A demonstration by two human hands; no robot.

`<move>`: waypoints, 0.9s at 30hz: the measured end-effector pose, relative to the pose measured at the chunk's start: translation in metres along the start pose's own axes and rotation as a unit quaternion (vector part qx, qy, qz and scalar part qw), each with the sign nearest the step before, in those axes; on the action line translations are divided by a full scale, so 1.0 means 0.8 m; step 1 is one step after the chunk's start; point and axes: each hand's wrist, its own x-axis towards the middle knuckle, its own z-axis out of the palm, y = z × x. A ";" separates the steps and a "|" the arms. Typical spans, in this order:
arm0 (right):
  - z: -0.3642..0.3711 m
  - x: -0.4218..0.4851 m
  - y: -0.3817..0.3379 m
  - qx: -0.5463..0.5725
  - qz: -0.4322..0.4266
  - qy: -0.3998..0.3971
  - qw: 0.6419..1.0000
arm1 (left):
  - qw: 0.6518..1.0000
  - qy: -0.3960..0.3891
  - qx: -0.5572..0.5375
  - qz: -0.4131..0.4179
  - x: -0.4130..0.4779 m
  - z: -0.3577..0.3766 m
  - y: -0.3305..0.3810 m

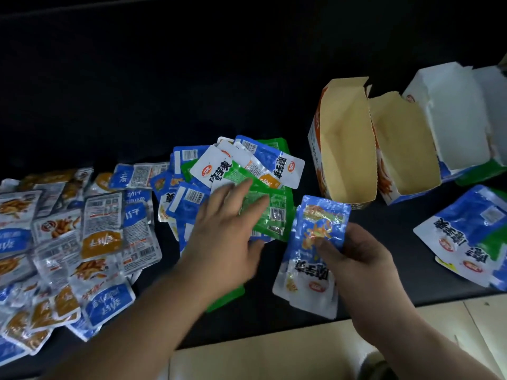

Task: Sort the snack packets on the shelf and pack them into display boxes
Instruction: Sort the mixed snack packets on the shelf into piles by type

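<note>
My right hand (359, 259) grips a small stack of blue-and-white snack packets (315, 242) just in front of the display boxes. My left hand (227, 231) reaches with straight fingers onto a green packet (274, 215) in the mixed blue, white and green pile (241, 171) at the centre. Two open display boxes with tan insides (345, 149) (403, 144) stand at the right, both showing nothing inside. A white-lined open box (452, 119) stands beside them.
A wide spread of blue, white and orange packets (68, 242) covers the dark shelf (137, 105) at the left. More blue and green packets (472, 234) lie at the far right. The shelf's front edge meets a pale floor (274, 352) below.
</note>
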 end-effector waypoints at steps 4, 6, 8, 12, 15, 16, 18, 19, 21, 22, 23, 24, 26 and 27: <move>-0.005 0.004 0.000 -0.025 -0.020 0.020 0.999 | 0.995 -0.085 0.049 0.010 0.028 -0.002 -0.023; -0.007 0.006 -0.002 -0.013 -0.013 0.028 0.999 | 0.995 -0.049 0.080 0.031 0.024 -0.002 -0.020; -0.007 0.008 -0.002 -0.015 -0.009 0.043 0.999 | 0.991 -0.014 0.119 0.055 0.014 0.010 -0.019; -0.009 0.007 -0.007 -0.015 -0.021 0.064 0.998 | 0.991 0.038 0.112 0.070 0.000 0.020 -0.017; -0.012 0.004 -0.012 0.005 -0.029 0.076 0.997 | 0.990 0.070 0.077 0.095 0.000 0.012 -0.022; -0.013 0.003 -0.013 0.015 -0.036 0.084 0.996 | 0.990 0.083 0.061 0.096 0.002 0.008 -0.023; -0.013 0.001 -0.018 0.028 -0.057 0.100 0.993 | 0.991 0.113 0.034 0.063 0.008 -0.006 -0.020; -0.013 0.000 -0.021 0.032 -0.068 0.103 0.992 | 0.989 0.143 0.023 0.041 0.011 -0.015 -0.017; -0.011 -0.002 -0.029 0.039 -0.079 0.093 0.992 | 0.979 0.201 -0.031 -0.006 0.015 -0.033 -0.011; -0.009 -0.002 -0.032 0.046 -0.078 0.078 0.993 | 0.970 0.223 -0.088 -0.035 0.015 -0.041 -0.006; -0.007 -0.002 -0.035 0.057 -0.074 0.060 0.994 | 0.956 0.237 -0.162 -0.063 0.015 -0.048 0.001; -0.005 -0.002 -0.038 0.073 -0.069 0.039 0.994 | 0.937 0.238 -0.236 -0.098 0.013 -0.054 0.009; 0.001 -0.004 -0.043 0.124 -0.051 -0.017 0.991 | 0.901 0.212 -0.338 -0.168 0.008 -0.058 0.020; 0.004 -0.006 -0.045 0.139 -0.041 -0.049 0.988 | 0.886 0.193 -0.374 -0.196 0.005 -0.056 0.025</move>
